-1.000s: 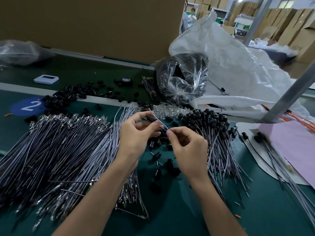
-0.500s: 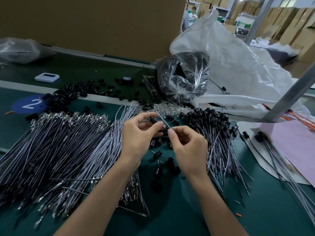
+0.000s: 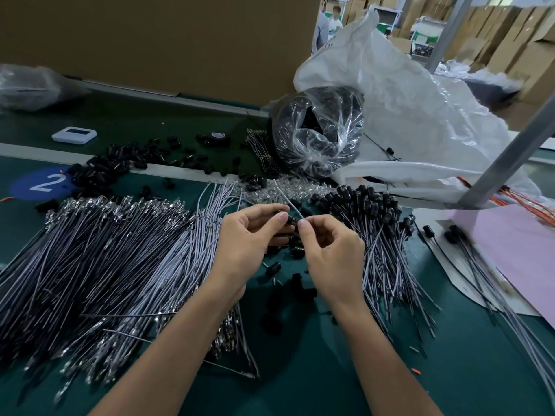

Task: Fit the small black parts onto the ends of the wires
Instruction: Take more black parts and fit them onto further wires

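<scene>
two hands meet over the green table (image 3: 300, 370): the left hand (image 3: 249, 235) pinches a small black part (image 3: 290, 221) in curled fingers, the right hand (image 3: 327, 247) pinches a thin wire (image 3: 286, 201) right at it. behind, a clear plastic bag (image 3: 336, 136) (crinkled, glossy) bulges with black parts (image 3: 295, 115), touching a white sack (image 3: 414, 103) whose contents are hidden.

Prob. factory: conveyor belt (image 3: 300, 373), stacked cartons (image 3: 510, 37).
</scene>
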Demonstrator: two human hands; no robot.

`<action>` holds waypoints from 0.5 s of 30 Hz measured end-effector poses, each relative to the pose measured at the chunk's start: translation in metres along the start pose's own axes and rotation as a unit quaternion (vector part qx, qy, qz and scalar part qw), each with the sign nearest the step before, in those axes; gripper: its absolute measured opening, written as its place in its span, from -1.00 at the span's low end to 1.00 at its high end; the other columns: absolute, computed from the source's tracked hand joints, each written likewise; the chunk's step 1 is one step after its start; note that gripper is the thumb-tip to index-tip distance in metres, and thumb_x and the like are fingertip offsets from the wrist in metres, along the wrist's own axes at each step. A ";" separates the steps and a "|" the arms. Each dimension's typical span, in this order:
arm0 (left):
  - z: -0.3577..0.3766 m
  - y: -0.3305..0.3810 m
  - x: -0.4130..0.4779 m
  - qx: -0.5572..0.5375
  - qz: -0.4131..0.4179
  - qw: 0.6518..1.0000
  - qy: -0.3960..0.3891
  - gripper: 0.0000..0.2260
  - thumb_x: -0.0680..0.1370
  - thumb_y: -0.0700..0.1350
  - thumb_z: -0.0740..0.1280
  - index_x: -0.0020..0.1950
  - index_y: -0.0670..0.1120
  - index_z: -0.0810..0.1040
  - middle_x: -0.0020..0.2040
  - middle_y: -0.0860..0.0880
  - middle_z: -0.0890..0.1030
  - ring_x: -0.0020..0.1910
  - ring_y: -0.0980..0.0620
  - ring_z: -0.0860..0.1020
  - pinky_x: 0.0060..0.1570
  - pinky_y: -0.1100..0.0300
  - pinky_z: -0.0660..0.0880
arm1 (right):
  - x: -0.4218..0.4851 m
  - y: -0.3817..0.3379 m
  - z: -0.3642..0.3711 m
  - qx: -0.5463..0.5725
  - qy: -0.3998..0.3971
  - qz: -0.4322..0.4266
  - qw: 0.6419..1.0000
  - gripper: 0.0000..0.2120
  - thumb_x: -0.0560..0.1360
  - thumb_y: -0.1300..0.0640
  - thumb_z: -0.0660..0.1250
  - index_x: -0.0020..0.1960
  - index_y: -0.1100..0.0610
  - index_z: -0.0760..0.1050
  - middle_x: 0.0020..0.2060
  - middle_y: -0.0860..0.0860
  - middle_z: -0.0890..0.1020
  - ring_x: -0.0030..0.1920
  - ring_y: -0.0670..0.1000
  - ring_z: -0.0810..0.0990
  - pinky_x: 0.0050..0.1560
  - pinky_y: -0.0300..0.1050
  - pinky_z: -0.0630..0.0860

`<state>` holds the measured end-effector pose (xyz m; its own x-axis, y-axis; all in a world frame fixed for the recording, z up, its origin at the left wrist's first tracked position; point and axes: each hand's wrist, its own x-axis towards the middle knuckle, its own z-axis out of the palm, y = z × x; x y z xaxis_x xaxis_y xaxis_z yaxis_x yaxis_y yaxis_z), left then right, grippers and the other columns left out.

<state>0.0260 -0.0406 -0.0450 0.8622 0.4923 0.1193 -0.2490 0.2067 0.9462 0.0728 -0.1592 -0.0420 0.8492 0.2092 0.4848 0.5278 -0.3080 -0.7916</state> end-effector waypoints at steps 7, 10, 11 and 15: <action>0.000 0.000 0.001 -0.002 -0.009 1.000 -0.003 -0.91 0.48 -0.20 0.46 -0.03 -0.13 0.66 -0.17 -0.14 0.72 -0.13 -0.09 0.71 -0.11 0.19 0.62 | 0.002 0.001 -0.001 0.033 -0.017 0.017 0.999 -0.93 0.51 0.19 0.43 -0.12 0.17 0.67 -0.31 -0.07 0.69 -0.28 -0.11 0.65 -0.19 -0.14 0.60; 0.000 0.001 0.001 -0.026 -0.015 1.000 0.003 -0.92 0.46 -0.19 0.46 -0.06 -0.14 0.67 -0.16 -0.14 0.72 -0.15 -0.06 0.71 -0.16 0.23 0.61 | 0.002 -0.001 -0.003 0.079 -0.021 0.045 0.996 -0.96 0.49 0.22 0.45 -0.12 0.15 0.69 -0.30 -0.03 0.70 -0.26 0.00 0.68 -0.14 0.01 0.63; -0.001 0.003 0.000 -0.043 -0.018 0.999 0.007 -0.89 0.44 -0.17 0.46 -0.06 -0.15 0.67 -0.16 -0.14 0.72 -0.15 -0.06 0.71 -0.19 0.24 0.61 | 0.003 -0.001 -0.004 0.088 -0.012 0.049 0.995 -0.95 0.49 0.22 0.45 -0.12 0.12 0.69 -0.31 -0.03 0.70 -0.27 0.00 0.68 -0.15 0.00 0.63; -0.006 0.006 0.002 -0.122 -0.039 0.991 0.047 -0.81 0.36 -0.12 0.46 -0.09 -0.18 0.67 -0.18 -0.18 0.72 -0.19 -0.05 0.71 -0.24 0.26 0.60 | 0.006 0.000 -0.013 0.071 0.034 0.033 0.996 -0.92 0.46 0.22 0.48 -0.06 0.10 0.71 -0.24 -0.06 0.70 -0.23 -0.11 0.65 -0.15 -0.19 0.58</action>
<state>0.0234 -0.0338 -0.0410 0.8409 0.5412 0.0088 -0.2917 0.4395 0.8495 0.0787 -0.1699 -0.0343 0.8840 0.1279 0.4496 0.4666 -0.1839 -0.8651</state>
